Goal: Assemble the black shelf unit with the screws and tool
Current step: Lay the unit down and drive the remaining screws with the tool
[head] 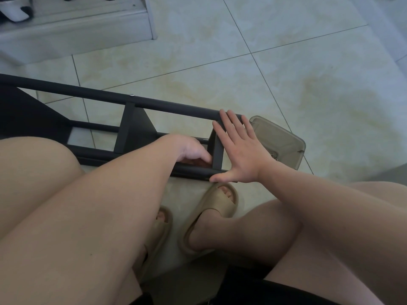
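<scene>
Floor: pale glossy tiles (286, 62).
On it: black shelf frame (171, 106) on its side; translucent brown box (284, 139) beside it; beige slippers (220, 205).

Soft, even daylight falls on the glossy cream tiled floor (286, 73), with faint shadows, mild overall softness and wide-angle bending near the edges.

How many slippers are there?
2. One beige slipper sits just below the black shelf frame's near rail, under the right hand. The other slipper is to its left, partly hidden by the left forearm.
</scene>
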The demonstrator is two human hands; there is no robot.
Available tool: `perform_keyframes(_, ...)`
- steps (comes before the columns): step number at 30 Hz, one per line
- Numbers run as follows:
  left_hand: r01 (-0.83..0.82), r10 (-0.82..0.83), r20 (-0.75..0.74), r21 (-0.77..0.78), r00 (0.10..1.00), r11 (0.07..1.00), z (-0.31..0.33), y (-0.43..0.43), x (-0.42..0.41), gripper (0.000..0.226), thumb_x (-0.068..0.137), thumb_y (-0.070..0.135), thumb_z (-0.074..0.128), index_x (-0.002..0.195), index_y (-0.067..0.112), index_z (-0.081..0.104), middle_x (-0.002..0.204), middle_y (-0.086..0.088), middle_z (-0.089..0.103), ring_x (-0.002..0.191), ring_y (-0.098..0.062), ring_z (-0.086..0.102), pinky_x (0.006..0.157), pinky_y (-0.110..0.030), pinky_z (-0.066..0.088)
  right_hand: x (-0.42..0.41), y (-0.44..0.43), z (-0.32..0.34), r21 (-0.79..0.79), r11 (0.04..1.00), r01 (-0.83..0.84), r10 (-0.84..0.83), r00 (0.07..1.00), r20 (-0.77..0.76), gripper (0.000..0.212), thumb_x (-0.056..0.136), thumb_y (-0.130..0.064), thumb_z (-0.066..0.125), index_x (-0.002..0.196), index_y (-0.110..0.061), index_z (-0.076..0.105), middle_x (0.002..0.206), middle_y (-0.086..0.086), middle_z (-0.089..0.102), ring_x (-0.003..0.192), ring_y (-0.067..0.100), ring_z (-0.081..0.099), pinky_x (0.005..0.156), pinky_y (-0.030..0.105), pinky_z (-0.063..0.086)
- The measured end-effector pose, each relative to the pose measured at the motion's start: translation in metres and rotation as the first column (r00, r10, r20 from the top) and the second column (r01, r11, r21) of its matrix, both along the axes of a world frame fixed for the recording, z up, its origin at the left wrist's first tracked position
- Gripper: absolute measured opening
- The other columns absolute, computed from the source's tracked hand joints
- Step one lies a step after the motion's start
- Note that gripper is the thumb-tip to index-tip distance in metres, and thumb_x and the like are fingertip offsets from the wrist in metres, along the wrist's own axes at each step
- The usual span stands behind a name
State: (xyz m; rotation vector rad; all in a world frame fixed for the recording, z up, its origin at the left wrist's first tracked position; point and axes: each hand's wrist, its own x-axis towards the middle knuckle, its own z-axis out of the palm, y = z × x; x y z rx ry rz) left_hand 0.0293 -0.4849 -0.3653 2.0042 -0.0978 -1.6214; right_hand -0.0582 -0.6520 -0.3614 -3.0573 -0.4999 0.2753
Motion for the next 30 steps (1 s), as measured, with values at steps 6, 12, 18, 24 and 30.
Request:
perform_keyframes(6,-0.015,0.012,-0.052,-0.052,0.999,0.999,0.0038,0.0013,0.0007,0.01,0.087,0.014,0.07,0.079,0.01,0.072,0.069,-0.002,0.073,0.064,-0.016,0.067,0.069,-0.024,0.051,0.0014,-0.0009,-0.0007,0.016,1.0,-0.001,0.001,1.0,0.006,0.136,0.067,-0.1,0.031,0.161,-0.004,0.01,0.168,0.02,-0.005,0.156,0.034,-0.01,0.125,0.054,-0.004)
perform_keyframes(12,-0.029,0.022,-0.084,-0.077,0.996,0.997,0.0028,0.0011,0.0007,0.012,0.089,0.012,0.068,0.078,0.01,0.072,0.07,-0.001,0.074,0.067,-0.016,0.067,0.073,-0.025,0.051,0.0011,-0.0005,0.0003,0.008,1.0,0.002,-0.002,1.0,-0.004,0.137,0.067,-0.1,0.033,0.161,-0.004,0.008,0.168,0.02,-0.008,0.155,0.033,-0.013,0.125,0.053,-0.007)
perform_keyframes(18,-0.001,-0.004,-0.105,-0.043,0.994,0.999,0.0028,0.0011,-0.0004,0.022,0.089,0.018,0.069,0.069,0.014,0.078,0.081,-0.005,0.077,0.07,-0.018,0.07,0.078,-0.028,0.053,0.0,-0.0002,0.0008,0.002,1.0,0.004,-0.004,1.0,-0.004,0.137,0.067,-0.1,0.032,0.161,-0.004,0.008,0.168,0.02,-0.008,0.155,0.034,-0.012,0.125,0.053,-0.006)
perform_keyframes(24,0.019,-0.02,-0.046,-0.029,0.999,0.999,-0.0004,0.0013,-0.0012,0.011,0.089,0.016,0.068,0.095,0.008,0.073,0.084,-0.004,0.073,0.075,-0.019,0.065,0.079,-0.028,0.05,-0.0013,0.0006,0.0016,0.01,1.0,0.005,-0.005,1.0,-0.01,0.137,0.067,-0.099,0.034,0.161,-0.004,0.008,0.168,0.02,-0.008,0.155,0.034,-0.012,0.125,0.053,-0.008)
perform_keyframes(30,0.013,-0.021,-0.127,-0.071,0.992,0.997,-0.0006,0.0027,-0.0018,0.016,0.092,0.013,0.061,0.092,0.009,0.076,0.083,-0.004,0.075,0.079,-0.02,0.068,0.079,-0.03,0.051,-0.0026,0.0013,0.0025,-0.003,1.0,0.005,-0.006,1.0,-0.009,0.137,0.066,-0.099,0.034,0.161,-0.004,0.008,0.168,0.02,-0.007,0.155,0.034,-0.012,0.125,0.053,-0.006)
